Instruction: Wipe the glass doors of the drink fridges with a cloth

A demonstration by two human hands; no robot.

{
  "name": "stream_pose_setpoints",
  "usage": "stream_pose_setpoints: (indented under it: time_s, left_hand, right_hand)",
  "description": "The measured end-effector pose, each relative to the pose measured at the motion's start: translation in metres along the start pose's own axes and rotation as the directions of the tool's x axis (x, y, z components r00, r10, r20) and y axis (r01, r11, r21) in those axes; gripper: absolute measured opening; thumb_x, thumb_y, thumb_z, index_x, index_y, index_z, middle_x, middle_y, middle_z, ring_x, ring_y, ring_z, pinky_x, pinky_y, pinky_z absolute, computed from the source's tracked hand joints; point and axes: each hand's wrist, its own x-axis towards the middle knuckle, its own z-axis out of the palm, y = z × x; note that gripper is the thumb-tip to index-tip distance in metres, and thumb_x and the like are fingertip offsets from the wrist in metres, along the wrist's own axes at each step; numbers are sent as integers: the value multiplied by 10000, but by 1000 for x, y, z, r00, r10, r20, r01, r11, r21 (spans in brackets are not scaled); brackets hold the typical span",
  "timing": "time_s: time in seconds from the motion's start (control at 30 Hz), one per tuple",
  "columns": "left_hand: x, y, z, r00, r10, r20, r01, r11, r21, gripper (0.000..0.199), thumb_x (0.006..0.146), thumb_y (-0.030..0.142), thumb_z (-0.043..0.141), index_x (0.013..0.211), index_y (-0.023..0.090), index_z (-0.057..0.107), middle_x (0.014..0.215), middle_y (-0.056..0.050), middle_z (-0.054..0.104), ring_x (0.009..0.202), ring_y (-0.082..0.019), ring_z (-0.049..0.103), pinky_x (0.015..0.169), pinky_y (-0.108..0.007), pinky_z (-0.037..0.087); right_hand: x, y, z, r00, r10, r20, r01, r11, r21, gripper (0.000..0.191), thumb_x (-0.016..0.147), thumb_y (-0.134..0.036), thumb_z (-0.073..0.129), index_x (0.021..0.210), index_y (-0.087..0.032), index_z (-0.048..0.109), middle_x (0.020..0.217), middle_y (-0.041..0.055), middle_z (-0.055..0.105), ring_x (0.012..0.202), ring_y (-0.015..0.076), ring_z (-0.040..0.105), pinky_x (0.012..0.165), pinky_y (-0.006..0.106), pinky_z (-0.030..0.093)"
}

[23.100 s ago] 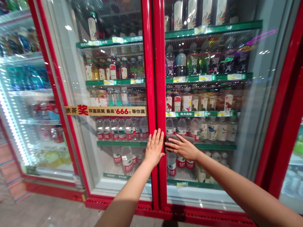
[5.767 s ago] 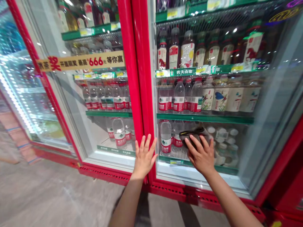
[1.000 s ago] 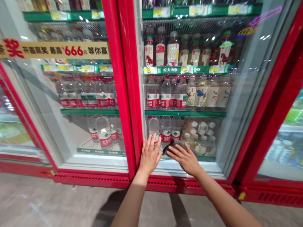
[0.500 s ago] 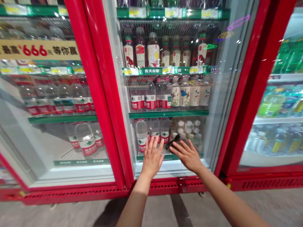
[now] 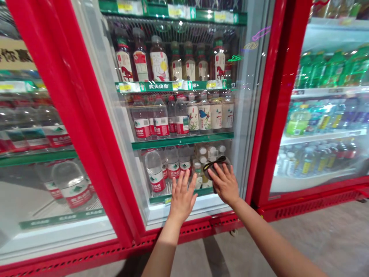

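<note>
Both my arms reach forward to the glass door [image 5: 242, 96] of a red-framed drinks fridge. My right hand [image 5: 226, 186] lies over a bunched dark grey cloth [image 5: 227, 161] with a black folded edge, low on the pane; its fingers are spread and bent a little over the cloth. To its left, my left hand [image 5: 182, 198] is open, fingers stretched upward, holding nothing. Whether its palm touches the glass I cannot tell. Behind the pane, near my hands, stand large red-labelled water bottles [image 5: 155, 173] and a pack of white-capped bottles [image 5: 203, 151].
Higher shelves hold red-labelled water bottles [image 5: 142, 121] and dark tea bottles [image 5: 138, 57]. A thick red frame [image 5: 86, 115] divides this door from the left fridge. On the right, another red fridge [image 5: 273, 134] holds green bottles. Grey floor [image 5: 317, 231] lies below.
The view has swung right, so the fridges sit further left. Against the shelves, my right hand and the cloth have moved right; my left hand has also shifted slightly right.
</note>
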Motion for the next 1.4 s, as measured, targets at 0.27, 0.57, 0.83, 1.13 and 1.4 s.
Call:
stream_pose_setpoints:
  time_s: [0.27, 0.57, 0.83, 1.13, 1.4]
  left_hand:
    - [6, 23, 11, 998, 63, 30, -62, 998, -17, 951, 834, 424, 749, 1606, 271, 216, 1682, -104, 217, 1571, -303, 95, 1275, -528, 101]
    - [18, 46, 29, 999, 42, 22, -41, 998, -55, 986, 801, 363, 786, 1603, 302, 216, 1692, -100, 162, 1568, -325, 95, 1265, -571, 103]
    - [19, 56, 46, 1000, 15, -4, -15, 997, -81, 970, 788, 228, 779, 1588, 353, 245, 1698, -57, 120, 1570, -310, 51, 1263, -584, 61]
    - [19, 58, 50, 1000, 25, -17, -27, 995, -92, 949, 813, 181, 735, 1588, 371, 222, 1704, -20, 57, 1572, -296, 28, 1262, -582, 68]
    - [18, 55, 50, 999, 40, -9, -40, 995, -96, 940, 833, 224, 733, 1586, 383, 195, 1706, -20, 38, 1569, -312, 43, 1266, -572, 61]
  right_hand:
    - [-73, 11, 13, 998, 16, 54, -14, 1000, -27, 632, 905, -188, 587, 1504, -350, 468, 1637, 7, 350, 1546, 348, 166, 1195, 634, 284]
    - [-53, 58, 0, 961, 277, -13, -278, 958, -75, 776, 937, -213, 569, 1619, -297, 206, 1705, 51, 52, 1554, 399, 45, 1165, 668, 328]
    - [-58, 82, -2, 947, 320, -28, -319, 947, 14, 845, 957, -142, 498, 1621, -372, 28, 1707, -2, -39, 1555, 373, -53, 1170, 680, 319]
    - [-106, 67, 16, 792, 610, 29, -606, 778, 166, 801, 1022, -266, 429, 1611, -314, -111, 1709, 87, -69, 1566, 309, 63, 1173, 585, 381]
    - [-43, 87, 6, 818, 565, -108, -553, 824, 122, 770, 1014, -230, 419, 1615, -376, -39, 1703, 29, -142, 1557, 327, -101, 1203, 639, 276]
